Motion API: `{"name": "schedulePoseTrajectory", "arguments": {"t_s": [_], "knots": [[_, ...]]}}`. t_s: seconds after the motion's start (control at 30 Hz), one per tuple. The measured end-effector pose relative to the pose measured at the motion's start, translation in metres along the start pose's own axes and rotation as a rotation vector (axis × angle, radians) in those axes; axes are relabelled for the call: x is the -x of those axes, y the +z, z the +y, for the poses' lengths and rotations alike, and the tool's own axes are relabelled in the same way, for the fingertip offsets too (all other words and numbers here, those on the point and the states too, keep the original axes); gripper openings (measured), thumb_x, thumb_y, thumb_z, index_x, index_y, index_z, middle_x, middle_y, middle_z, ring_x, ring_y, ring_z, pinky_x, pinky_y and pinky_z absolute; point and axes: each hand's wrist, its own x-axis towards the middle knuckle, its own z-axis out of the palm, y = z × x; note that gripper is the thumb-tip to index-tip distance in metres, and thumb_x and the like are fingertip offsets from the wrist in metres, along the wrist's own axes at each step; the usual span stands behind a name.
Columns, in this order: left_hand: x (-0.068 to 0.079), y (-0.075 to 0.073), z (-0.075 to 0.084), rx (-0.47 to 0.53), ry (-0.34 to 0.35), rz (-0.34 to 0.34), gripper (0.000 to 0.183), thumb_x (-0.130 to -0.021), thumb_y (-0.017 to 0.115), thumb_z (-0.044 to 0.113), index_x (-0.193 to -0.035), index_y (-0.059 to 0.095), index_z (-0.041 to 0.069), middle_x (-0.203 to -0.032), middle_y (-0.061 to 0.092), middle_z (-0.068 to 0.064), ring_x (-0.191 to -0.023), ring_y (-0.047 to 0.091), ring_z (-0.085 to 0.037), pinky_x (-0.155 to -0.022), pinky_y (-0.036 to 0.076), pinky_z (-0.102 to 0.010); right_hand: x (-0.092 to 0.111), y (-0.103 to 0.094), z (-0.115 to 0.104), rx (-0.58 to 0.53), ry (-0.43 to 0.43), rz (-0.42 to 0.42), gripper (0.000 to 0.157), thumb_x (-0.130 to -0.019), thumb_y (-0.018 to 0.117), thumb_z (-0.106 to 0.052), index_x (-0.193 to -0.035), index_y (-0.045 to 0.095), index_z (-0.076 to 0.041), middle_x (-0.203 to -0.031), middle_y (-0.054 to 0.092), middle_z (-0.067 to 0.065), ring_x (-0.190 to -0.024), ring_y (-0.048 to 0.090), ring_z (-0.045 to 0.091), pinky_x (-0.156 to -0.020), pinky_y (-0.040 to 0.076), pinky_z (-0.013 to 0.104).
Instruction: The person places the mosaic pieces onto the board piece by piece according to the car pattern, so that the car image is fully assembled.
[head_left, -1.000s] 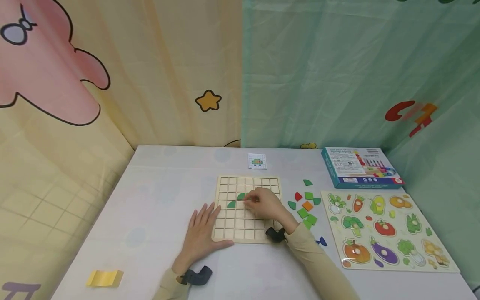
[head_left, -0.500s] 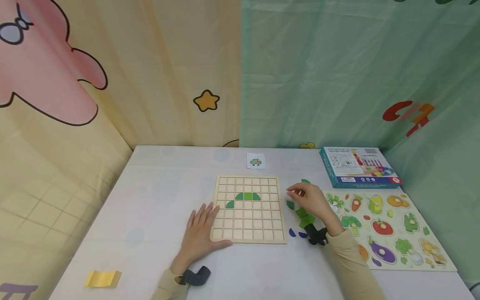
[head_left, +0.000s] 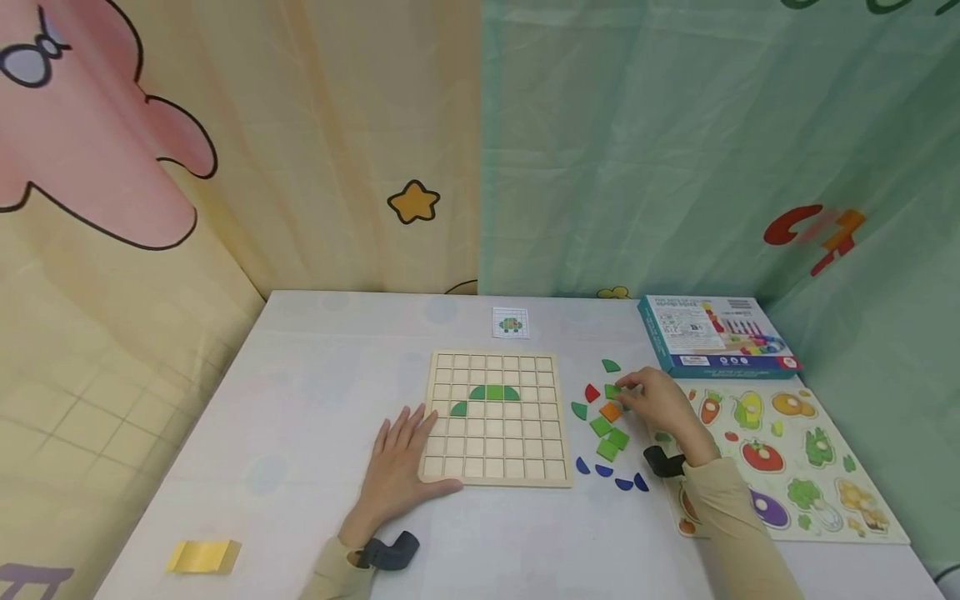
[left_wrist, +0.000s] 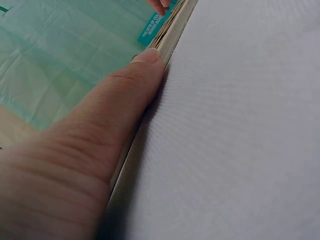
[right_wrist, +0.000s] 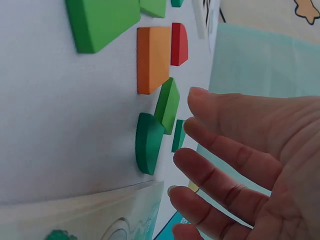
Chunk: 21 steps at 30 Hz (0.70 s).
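Note:
A wooden grid board (head_left: 487, 450) lies on the table with a green square (head_left: 495, 392) between two green quarter-circles, and another green quarter-circle (head_left: 458, 409) one row nearer, to the left. My left hand (head_left: 401, 458) rests spread at its front left corner; in the left wrist view the thumb (left_wrist: 125, 95) lies along the board's edge. To the board's right, my right hand (head_left: 663, 408) hovers over loose pieces. Its relaxed fingers hold nothing in the right wrist view, with the fingertips close to a green square (right_wrist: 168, 106) and a dark green quarter-circle (right_wrist: 149, 145).
Around the right hand lie an orange square (head_left: 611, 411), a red quarter-circle (head_left: 592, 392), several green pieces and several blue half-circles (head_left: 603, 471). A vegetable puzzle board (head_left: 795, 500) and a box (head_left: 720, 333) are farther right. A picture card (head_left: 510, 322) sits behind the grid.
My right hand has moved from the grid board rightwards to the loose pieces, uncovering the green square and right quarter-circle on the grid. My left hand has stayed in place.

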Motion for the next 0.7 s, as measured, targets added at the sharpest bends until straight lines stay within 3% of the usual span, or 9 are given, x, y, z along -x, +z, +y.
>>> {"name": "schedulePoseTrajectory", "arguments": {"t_s": [0.3,0.7], "knots": [[0.0002,0.0008,-0.0001,-0.001,-0.027,-0.027,0.110,-0.066,0.060,0.079,-0.148,0.033,0.010,-0.153,0.026,-0.011,-0.141,0.014,-0.032,-0.112,0.006,-0.051,-0.0057,0.0019,0.0036,0.022,0.021,-0.045,0.026,-0.085,0.068,-0.009,-0.109,0.069,0.002,-0.099,0.060,0.016,-0.086,0.052,0.029,-0.079,0.049,0.046],[0.0009,0.0015,-0.0004,-0.003,-0.025,-0.033,0.110,-0.067,0.060,0.078,-0.149,0.032,0.010,-0.154,0.024,-0.011,-0.142,0.013,-0.031,-0.112,0.005,-0.050,-0.0096,0.0092,0.0036,0.021,0.004,0.003,0.021,-0.081,0.074,-0.009,-0.099,0.072,0.001,-0.091,0.061,0.012,-0.082,0.052,0.028,-0.077,0.048,0.045]]}}
